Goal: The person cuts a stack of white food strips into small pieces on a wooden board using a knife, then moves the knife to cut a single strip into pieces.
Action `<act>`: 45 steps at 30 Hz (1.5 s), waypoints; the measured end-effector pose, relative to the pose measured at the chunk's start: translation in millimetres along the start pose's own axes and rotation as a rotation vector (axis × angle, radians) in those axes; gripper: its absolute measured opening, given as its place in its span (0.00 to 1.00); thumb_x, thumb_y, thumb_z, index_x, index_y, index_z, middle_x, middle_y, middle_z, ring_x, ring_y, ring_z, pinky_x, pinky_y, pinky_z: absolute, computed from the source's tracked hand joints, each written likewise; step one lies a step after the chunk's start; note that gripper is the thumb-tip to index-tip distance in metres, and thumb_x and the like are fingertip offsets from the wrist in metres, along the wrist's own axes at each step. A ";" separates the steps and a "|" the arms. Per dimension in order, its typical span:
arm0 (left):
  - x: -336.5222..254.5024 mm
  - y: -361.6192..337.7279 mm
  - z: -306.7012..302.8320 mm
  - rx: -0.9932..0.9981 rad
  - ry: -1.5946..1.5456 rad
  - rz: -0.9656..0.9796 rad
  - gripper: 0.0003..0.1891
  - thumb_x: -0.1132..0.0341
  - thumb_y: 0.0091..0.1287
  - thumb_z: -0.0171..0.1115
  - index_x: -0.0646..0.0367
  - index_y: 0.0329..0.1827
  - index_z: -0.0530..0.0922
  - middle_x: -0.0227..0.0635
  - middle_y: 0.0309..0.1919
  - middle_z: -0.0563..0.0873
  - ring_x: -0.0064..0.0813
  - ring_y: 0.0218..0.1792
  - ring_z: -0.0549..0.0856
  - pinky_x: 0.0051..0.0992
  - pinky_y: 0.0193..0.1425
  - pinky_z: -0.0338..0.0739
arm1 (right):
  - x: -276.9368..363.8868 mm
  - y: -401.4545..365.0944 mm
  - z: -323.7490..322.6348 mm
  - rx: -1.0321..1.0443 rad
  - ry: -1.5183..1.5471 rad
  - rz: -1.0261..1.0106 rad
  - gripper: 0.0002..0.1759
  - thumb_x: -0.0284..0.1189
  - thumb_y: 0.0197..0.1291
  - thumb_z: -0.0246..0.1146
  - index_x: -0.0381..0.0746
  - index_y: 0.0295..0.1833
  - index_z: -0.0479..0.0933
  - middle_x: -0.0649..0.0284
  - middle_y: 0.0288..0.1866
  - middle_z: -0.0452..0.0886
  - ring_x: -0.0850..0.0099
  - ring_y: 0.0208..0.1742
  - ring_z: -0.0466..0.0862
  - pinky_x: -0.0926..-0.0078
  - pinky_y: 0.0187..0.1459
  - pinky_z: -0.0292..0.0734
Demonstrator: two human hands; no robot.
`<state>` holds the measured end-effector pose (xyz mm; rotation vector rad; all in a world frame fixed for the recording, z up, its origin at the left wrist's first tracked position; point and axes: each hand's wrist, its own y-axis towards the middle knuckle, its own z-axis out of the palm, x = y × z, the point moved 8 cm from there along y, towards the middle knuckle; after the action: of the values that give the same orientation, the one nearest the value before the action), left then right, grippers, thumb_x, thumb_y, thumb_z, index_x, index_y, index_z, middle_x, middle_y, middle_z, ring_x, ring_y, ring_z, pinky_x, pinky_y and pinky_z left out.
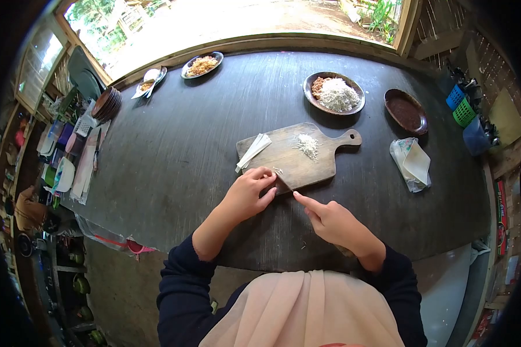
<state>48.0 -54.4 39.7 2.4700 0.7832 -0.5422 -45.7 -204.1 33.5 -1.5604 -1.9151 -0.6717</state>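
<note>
A wooden cutting board (307,165) with a handle lies on the dark table (173,150). On it sit a small heap of white shreds (308,144) and a folded white wrapper (253,151) at its left end. My left hand (248,194) rests at the board's near left corner, fingers curled; whether it pinches anything I cannot tell. My right hand (330,220) lies on the table just below the board, its index finger stretched toward the board's near edge, holding nothing visible.
Behind the board stand a bowl of white shreds and brown filling (334,92), a dark sauce dish (406,111), and a plastic bag of wrappers (411,163). Two plates (201,65) sit at the far left edge, stacked bowls (106,104) further left.
</note>
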 end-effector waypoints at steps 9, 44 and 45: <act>0.8 0.7 1.6 0.003 0.011 0.002 0.15 0.67 0.63 0.65 0.67 0.50 0.83 0.40 0.48 0.83 0.41 0.47 0.84 0.35 0.54 0.79 | -2.0 -1.0 4.1 0.011 -0.127 0.021 0.24 0.32 0.69 0.57 0.55 0.70 0.74 0.48 0.21 0.80 0.49 0.22 0.82 0.54 0.28 0.79; 3.1 0.4 4.2 0.045 0.016 -0.034 0.15 0.69 0.64 0.66 0.67 0.52 0.83 0.41 0.49 0.83 0.39 0.47 0.84 0.34 0.55 0.79 | -1.2 1.9 1.7 0.026 -0.074 0.046 0.25 0.30 0.69 0.56 0.53 0.71 0.72 0.46 0.23 0.80 0.48 0.23 0.82 0.52 0.29 0.78; 1.5 0.4 2.4 0.014 0.012 -0.013 0.15 0.68 0.63 0.65 0.67 0.50 0.83 0.40 0.47 0.83 0.39 0.46 0.84 0.34 0.53 0.79 | -2.5 1.6 1.3 0.022 -0.035 0.039 0.25 0.30 0.69 0.56 0.53 0.71 0.72 0.46 0.23 0.80 0.48 0.23 0.82 0.52 0.29 0.78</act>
<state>48.8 -55.4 37.1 2.4847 0.8031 -0.5392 -43.8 -204.6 30.9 -1.6015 -1.9065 -0.6084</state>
